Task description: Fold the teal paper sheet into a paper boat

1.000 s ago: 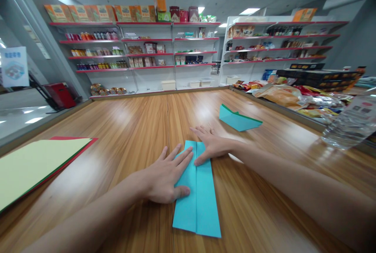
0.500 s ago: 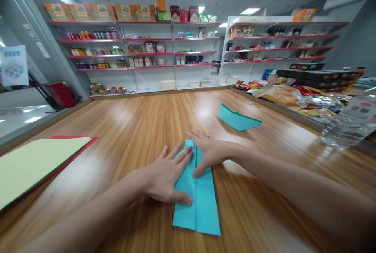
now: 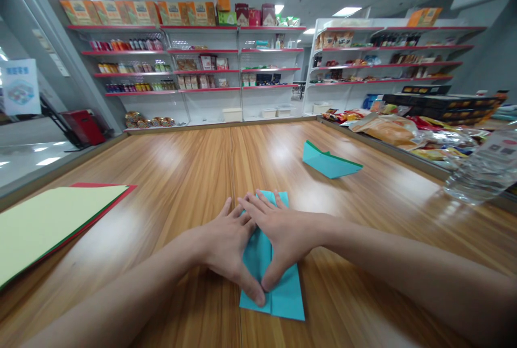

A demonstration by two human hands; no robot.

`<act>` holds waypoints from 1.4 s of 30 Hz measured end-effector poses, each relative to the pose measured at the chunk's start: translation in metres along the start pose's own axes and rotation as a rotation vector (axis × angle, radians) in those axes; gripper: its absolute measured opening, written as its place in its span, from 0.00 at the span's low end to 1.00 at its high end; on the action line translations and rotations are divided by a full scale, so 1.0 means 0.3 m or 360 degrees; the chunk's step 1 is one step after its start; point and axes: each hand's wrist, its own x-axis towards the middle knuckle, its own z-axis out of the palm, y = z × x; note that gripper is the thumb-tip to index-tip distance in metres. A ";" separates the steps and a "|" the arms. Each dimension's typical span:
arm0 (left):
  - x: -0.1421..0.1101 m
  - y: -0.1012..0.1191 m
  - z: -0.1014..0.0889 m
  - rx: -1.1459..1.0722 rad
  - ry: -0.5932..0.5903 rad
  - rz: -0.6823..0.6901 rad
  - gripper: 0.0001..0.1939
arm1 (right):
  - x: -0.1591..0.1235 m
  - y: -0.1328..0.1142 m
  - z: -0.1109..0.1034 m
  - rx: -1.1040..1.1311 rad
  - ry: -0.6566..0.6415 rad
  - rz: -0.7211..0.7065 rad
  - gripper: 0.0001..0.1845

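A long blue sheet of paper (image 3: 287,294), folded so that its edges meet along a middle line, lies flat on the wooden table (image 3: 194,175). My left hand (image 3: 228,248) rests on its left side, fingers spread and thumb near the centre line. Across the upper part lies my right hand (image 3: 285,232), also with fingers apart, its fingertips overlapping those of the left hand. Both thumbs nearly touch low on the paper. Part of the paper is hidden under the hands. Farther off to the right stands a folded blue and green paper boat (image 3: 332,161).
A stack of yellow, green and red paper (image 3: 56,224) lies at the left. On the right are a clear plastic bottle (image 3: 484,170) and a heap of packaged snacks (image 3: 404,130) beyond the table's raised edge. Stocked shelves (image 3: 202,73) line the back.
My right hand has shifted left and its thumb has come down the paper toward the left thumb. The right fingers now overlap the left ones. The view has tilted slightly.
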 end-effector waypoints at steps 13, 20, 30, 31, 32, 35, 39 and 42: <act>0.005 -0.002 0.008 -0.0077 -0.0044 -0.0043 0.69 | -0.018 -0.041 0.003 0.0036 -0.0041 -0.0101 0.72; 0.003 -0.003 0.005 -0.0050 -0.0059 0.0010 0.68 | -0.001 -0.024 0.009 0.0053 -0.0090 -0.0071 0.73; 0.003 -0.004 0.006 0.0007 0.0002 0.0017 0.70 | 0.020 0.012 -0.021 0.0062 -0.0136 0.0058 0.69; 0.003 -0.002 0.003 0.0009 0.0006 0.0024 0.70 | 0.022 0.019 -0.032 0.0057 -0.0131 0.0105 0.69; 0.003 -0.001 0.000 0.0007 0.0002 0.0027 0.70 | 0.024 0.027 -0.043 0.0053 -0.0116 0.0145 0.68; 0.004 0.005 -0.008 -0.0012 -0.0039 0.0029 0.69 | 0.032 0.060 -0.069 0.0070 -0.0066 0.0222 0.67; 0.003 0.004 -0.006 -0.0023 -0.0084 0.0032 0.67 | 0.040 0.105 -0.082 0.0129 0.0007 0.0302 0.67; 0.002 -0.003 0.003 -0.0017 -0.0077 0.0046 0.67 | 0.044 0.128 -0.084 0.0127 0.0030 0.0303 0.66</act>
